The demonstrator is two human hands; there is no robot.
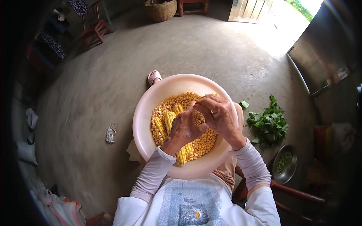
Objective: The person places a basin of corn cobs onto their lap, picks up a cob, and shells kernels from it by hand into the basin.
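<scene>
A wide, pale pink plastic basin rests on my lap, with loose yellow corn kernels inside. Several corn cobs with kernels on lie over the loose ones, among them a cob left of my hands and another cob near the front. My left hand and my right hand meet above the basin, fingertips close together. Their fingers are bent and partly hidden, so I cannot tell what is held. A bit of yellow corn shows just beyond my right hand, and darker kernels show between the hands.
Green leafy stems lie on the concrete floor at right, near a metal bowl of green pieces. A tied white bundle lies at left. Farther off stand a wooden chair, a woven basket and an open door.
</scene>
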